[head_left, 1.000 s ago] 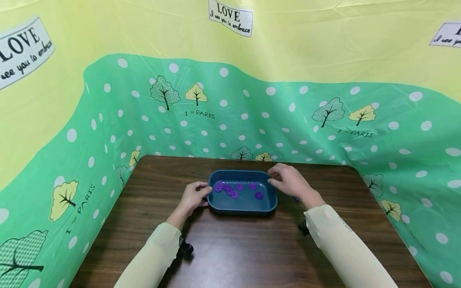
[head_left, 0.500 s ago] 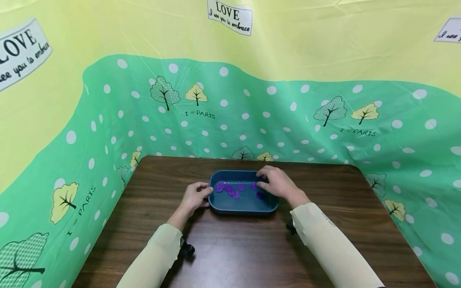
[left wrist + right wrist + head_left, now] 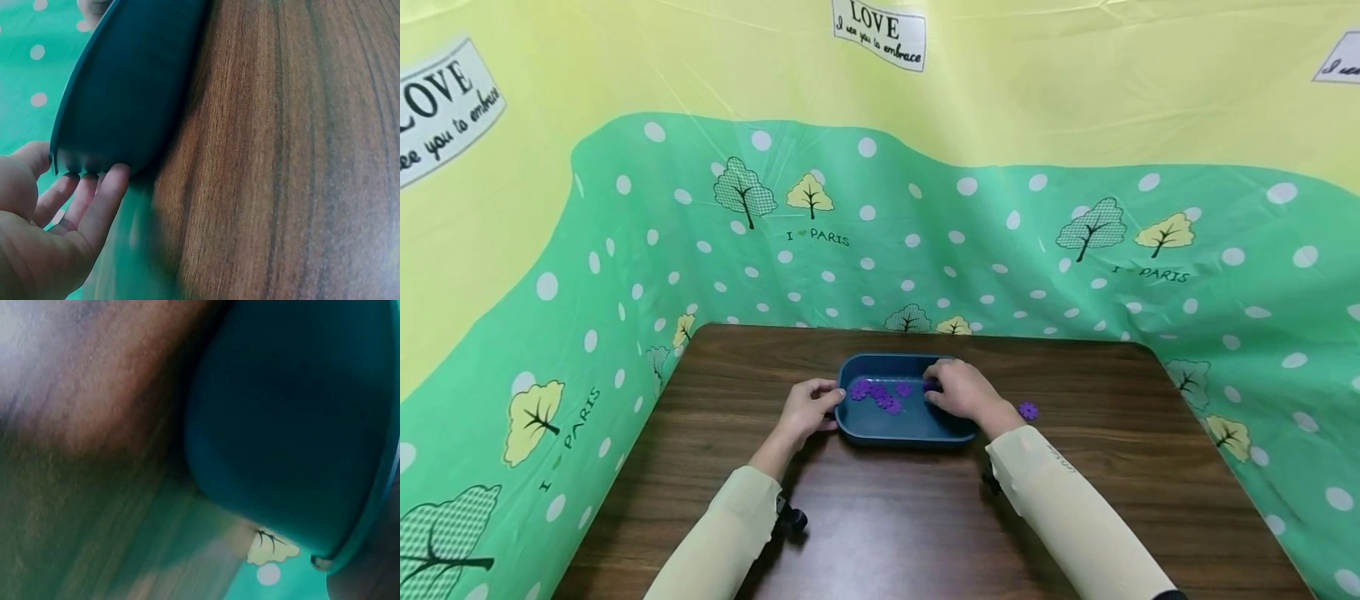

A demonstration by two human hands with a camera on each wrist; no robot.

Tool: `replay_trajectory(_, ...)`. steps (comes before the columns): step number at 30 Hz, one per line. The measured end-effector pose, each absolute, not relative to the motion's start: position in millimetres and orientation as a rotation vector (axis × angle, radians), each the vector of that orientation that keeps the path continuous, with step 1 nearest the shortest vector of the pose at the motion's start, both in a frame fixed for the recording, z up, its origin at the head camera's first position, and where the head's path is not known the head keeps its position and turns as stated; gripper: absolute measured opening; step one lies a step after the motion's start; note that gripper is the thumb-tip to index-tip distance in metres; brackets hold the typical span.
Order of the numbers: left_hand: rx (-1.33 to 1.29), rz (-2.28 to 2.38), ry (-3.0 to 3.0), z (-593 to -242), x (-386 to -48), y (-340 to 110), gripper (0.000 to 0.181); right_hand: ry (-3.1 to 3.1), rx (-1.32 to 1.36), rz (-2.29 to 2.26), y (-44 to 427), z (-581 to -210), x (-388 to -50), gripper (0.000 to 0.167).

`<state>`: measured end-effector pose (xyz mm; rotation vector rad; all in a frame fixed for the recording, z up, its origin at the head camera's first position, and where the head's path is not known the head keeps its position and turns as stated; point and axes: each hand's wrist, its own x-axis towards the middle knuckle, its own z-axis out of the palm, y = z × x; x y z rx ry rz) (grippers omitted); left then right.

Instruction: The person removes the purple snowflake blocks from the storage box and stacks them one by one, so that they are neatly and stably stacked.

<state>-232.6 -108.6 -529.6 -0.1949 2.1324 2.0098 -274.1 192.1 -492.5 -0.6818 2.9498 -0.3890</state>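
A dark blue tray (image 3: 898, 440) stands on the table with several purple flower-shaped pieces (image 3: 882, 395) lying in its left and middle part. At its left end my left hand (image 3: 805, 410) grips the wall, thumb at the rim; the left wrist view shows that hand's fingertips (image 3: 119, 170) against the outside of the tray (image 3: 134, 81). My right hand (image 3: 962, 392) reaches over the right side into the tray, thumb and fingertips around a purple piece (image 3: 929, 386). The right wrist view shows the tray's outer wall (image 3: 281, 425), not the fingers.
One more purple piece (image 3: 1027, 410) lies on the brown wooden table (image 3: 895, 517), right of the tray beside my right wrist. A patterned green and yellow cloth (image 3: 880, 233) hangs behind the table and along its sides.
My right hand has moved left and down, from the tray's right rim to a piece inside, uncovering the purple piece on the table. My left hand has kept its grip on the tray.
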Motion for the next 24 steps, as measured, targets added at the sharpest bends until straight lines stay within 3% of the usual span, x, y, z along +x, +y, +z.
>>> replay_trajectory(24,-0.206,2.018,2.126,-530.1,-232.8,-108.4,0.037,2.913,-0.745,-0.216,178.9,-502.0,-278.0,0.024)
